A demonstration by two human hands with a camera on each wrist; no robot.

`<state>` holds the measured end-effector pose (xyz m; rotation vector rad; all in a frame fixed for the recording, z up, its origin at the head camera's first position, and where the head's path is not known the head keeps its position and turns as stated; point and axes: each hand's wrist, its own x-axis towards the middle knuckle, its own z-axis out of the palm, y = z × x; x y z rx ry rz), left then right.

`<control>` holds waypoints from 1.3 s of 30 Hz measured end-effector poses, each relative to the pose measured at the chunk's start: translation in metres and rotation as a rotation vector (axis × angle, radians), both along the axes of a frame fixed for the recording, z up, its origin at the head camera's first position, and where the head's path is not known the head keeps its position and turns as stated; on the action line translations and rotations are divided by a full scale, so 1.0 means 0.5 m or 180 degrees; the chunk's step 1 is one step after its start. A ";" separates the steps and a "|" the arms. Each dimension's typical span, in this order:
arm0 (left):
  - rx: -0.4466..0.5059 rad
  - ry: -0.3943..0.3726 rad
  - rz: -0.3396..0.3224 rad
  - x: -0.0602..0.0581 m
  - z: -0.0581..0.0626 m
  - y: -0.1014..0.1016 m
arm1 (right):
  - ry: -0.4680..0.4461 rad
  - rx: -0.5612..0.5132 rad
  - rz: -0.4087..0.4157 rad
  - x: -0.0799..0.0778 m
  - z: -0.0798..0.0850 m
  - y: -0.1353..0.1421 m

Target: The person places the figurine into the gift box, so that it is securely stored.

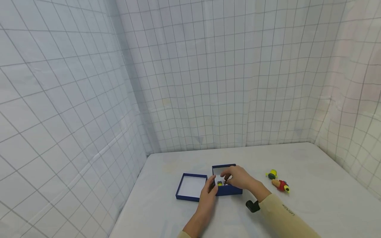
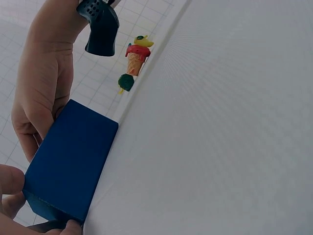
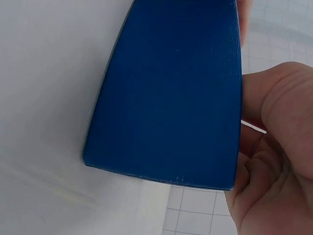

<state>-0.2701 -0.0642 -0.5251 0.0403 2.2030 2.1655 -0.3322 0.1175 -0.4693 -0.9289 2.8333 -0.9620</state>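
Observation:
A blue box (image 1: 229, 190) with a white inside stands lidless on the white table. My left hand (image 1: 207, 195) holds it at its left side, with fingertips at the front corner in the left wrist view. Over the box's front wall, my right hand (image 1: 239, 177) reaches in from the right. Its thumb and index finger pinch a small dark brown piece (image 1: 226, 182), too small to make out. Beside that piece, a small yellow-and-black toy (image 1: 219, 183) lies in the box. In the right wrist view, the blue wall (image 3: 166, 98) hides the right fingertips.
Left of the box lies its blue-rimmed lid (image 1: 188, 199), white inside facing up. To the right are an ice cream cone toy (image 1: 281, 185) with a red scoop and yellow top, and a green-and-yellow toy (image 1: 272, 174). A black wrist camera (image 1: 252, 206) sits under the right wrist.

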 end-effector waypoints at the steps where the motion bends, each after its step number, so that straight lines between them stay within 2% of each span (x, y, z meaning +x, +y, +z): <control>1: 0.0003 0.0002 0.0002 0.000 0.001 0.000 | -0.0009 -0.0013 0.0006 -0.001 0.000 0.000; 13: 0.0049 -0.0016 -0.0019 0.002 0.002 -0.001 | -0.0086 -0.0035 0.0053 -0.002 -0.006 -0.002; 18: 0.0035 -0.0027 -0.0002 0.001 0.001 0.000 | -0.0030 -0.0039 0.0035 -0.001 -0.004 0.000; 31: -0.0034 -0.0014 0.0013 -0.002 -0.002 0.001 | 0.0355 -0.0367 -0.0326 0.013 0.007 0.031; 39: -0.0051 -0.0026 0.0026 -0.008 -0.011 0.000 | 0.0592 -0.0509 -0.0505 0.023 0.017 0.071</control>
